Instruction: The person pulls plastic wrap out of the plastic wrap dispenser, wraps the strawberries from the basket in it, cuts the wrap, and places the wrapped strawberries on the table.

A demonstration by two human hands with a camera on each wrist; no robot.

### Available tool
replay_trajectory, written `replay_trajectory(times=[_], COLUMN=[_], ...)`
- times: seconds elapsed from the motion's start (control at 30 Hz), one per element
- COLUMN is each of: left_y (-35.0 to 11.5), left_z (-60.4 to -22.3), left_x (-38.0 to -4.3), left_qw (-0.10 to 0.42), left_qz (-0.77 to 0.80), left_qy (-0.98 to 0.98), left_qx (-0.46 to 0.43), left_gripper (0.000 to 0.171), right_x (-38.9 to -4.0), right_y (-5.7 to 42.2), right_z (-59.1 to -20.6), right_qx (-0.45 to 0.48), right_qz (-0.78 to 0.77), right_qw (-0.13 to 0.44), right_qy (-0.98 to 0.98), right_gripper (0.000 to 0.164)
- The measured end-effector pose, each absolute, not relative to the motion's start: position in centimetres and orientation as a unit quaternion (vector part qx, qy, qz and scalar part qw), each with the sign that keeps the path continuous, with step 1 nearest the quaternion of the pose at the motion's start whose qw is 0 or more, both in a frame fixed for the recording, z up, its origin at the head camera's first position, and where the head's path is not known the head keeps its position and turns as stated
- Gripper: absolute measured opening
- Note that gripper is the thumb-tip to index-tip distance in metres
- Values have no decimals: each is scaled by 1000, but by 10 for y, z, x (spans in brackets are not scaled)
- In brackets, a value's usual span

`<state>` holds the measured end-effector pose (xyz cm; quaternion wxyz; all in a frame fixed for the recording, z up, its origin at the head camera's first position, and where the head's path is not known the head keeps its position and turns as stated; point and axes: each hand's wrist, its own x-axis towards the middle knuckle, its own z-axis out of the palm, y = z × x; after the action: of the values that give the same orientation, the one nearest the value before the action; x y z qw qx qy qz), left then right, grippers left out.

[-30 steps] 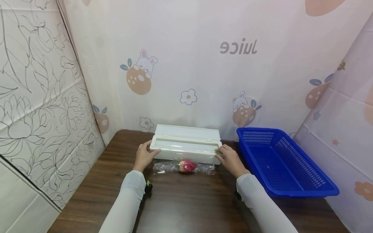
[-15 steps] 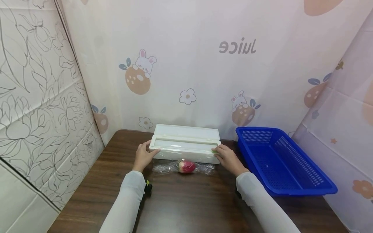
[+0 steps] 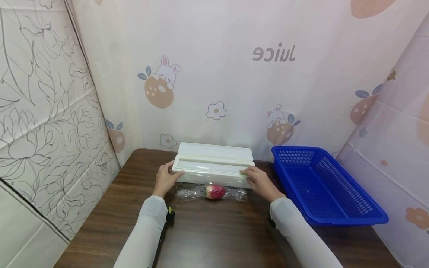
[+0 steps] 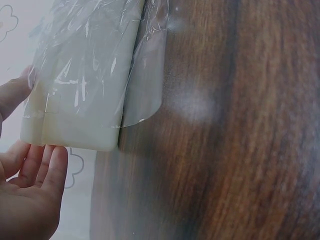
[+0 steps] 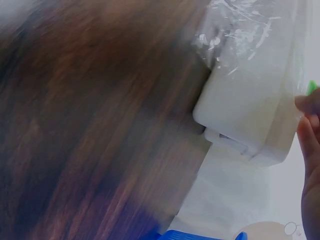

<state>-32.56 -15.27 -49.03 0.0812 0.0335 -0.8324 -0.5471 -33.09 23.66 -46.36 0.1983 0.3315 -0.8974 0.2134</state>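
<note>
On one brown table (image 3: 214, 230) we count one white box (image 3: 212, 178), one basket (image 3: 321, 193), one fruit (image 3: 215, 191). Our left hand (image 3: 164, 181) grips the box; our right hand (image 3: 263, 183) pinches one green tab (image 5: 312, 87).

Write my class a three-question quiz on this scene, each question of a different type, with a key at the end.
1. True or false: the left hand holds one end of the white box.
2. What lies in front of the box? a) a spoon b) a fruit c) a cup
3. Fill in: the small piece held by the right hand is ____ in colour.

Key: 1. True; 2. b; 3. green
</note>
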Motion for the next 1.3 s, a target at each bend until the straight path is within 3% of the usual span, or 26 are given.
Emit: replay_trajectory(times=[0.33, 0.57, 0.9, 1.3], left_y=[-153, -154, -155, -161], left_z=[-491, -491, -490, -490], left_x=[-326, -325, -323, -318], left_qw=[81, 81, 79, 71], left_qz=[-547, -546, -549, -551], left_qy=[-832, -833, -831, -831], left_qx=[34, 36, 32, 27], left_gripper=[79, 78, 78, 79], right_x=[-328, -330, -328, -317], right_y=[228, 215, 206, 203], right_z=[-456, -449, -446, -445], right_qx=[279, 235, 220, 268], right_qz=[263, 239, 200, 199], right_qw=[169, 137, 159, 171], right_qy=[-908, -932, -941, -927], right_gripper=[22, 22, 18, 16])
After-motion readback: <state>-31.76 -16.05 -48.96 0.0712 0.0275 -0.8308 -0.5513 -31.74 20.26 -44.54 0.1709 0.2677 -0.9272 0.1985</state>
